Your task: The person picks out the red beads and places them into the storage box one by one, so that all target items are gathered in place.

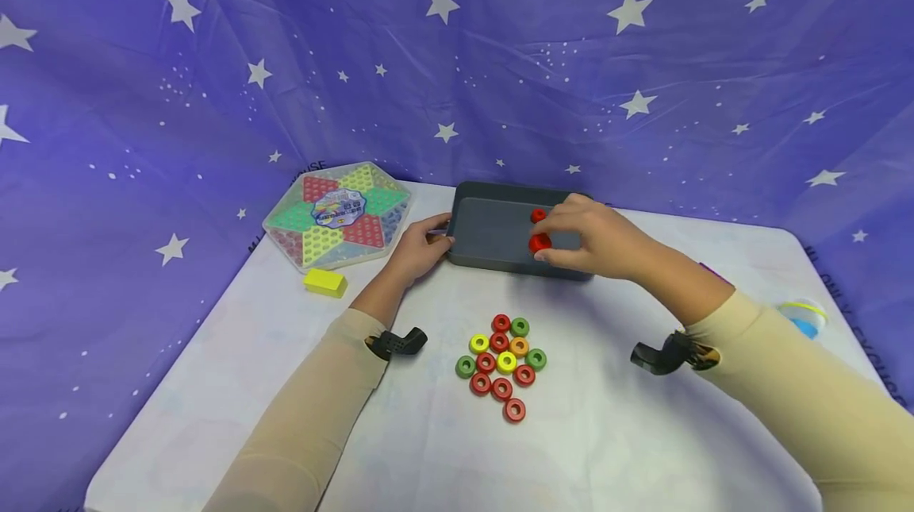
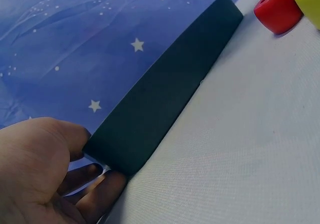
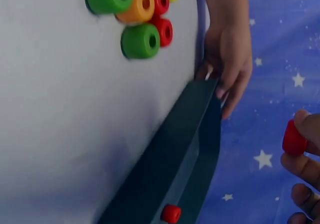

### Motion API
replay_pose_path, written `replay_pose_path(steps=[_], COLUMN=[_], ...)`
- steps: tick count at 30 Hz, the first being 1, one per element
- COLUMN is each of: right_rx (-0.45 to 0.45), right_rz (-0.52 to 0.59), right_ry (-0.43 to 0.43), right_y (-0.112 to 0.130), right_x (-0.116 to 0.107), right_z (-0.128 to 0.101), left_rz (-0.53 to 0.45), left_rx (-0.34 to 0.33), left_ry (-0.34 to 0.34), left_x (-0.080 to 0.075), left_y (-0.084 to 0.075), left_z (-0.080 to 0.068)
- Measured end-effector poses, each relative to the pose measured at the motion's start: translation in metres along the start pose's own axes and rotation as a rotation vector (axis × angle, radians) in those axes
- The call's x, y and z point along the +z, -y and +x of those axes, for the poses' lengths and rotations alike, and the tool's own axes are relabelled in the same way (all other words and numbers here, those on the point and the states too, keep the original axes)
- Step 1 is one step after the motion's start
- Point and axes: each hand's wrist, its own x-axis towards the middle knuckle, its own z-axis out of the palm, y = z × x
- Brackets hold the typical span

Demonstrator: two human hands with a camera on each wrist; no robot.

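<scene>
A dark grey tray (image 1: 485,238) stands at the back of the white table. My left hand (image 1: 421,246) grips its left end, thumb on the rim; the left wrist view shows the fingers (image 2: 95,194) curled round the tray's corner (image 2: 150,119). My right hand (image 1: 596,242) hovers over the tray and pinches a red bead (image 1: 540,243), also seen as the red bead (image 3: 294,139) between my fingertips. Another red bead (image 1: 538,215) lies inside the tray (image 3: 185,159), visible too in the right wrist view (image 3: 171,213). Several red, green, yellow and orange beads (image 1: 503,361) lie clustered nearer me.
A hexagonal Chinese checkers box (image 1: 337,214) sits at the back left, with a yellow block (image 1: 324,282) in front of it. A blue and yellow object (image 1: 803,315) lies at the table's right edge. A purple star-printed cloth (image 1: 457,59) hangs behind.
</scene>
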Motion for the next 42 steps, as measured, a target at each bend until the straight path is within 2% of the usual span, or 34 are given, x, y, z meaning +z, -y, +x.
replay_pose_path(steps=[4,14,26,36,42], right_rx=[0.069,0.161,0.375,0.475,0.476], right_rz=[-0.01,-0.055,-0.074,-0.095,-0.107], right_ry=[0.041,0.134,0.218,0.26,0.287], right_y=[-0.014,-0.047,-0.085,-0.092,-0.091], right_x=[-0.003,-0.001,0.013,0.028,0.043], right_z=[0.016,0.048,0.074,0.094,0.095], left_rz=[-0.004,-0.007,-0.034,-0.044,-0.056], left_rx=[-0.006,-0.004,-0.012,-0.017,-0.017], left_ry=[-0.002,0.001,0.011,0.012,0.018], left_x=[0.001,0.0,0.0,-0.002,-0.001], left_y=[0.002,0.001,0.002,-0.001,0.0], left_z=[0.0,0.001,0.002,0.002,0.0])
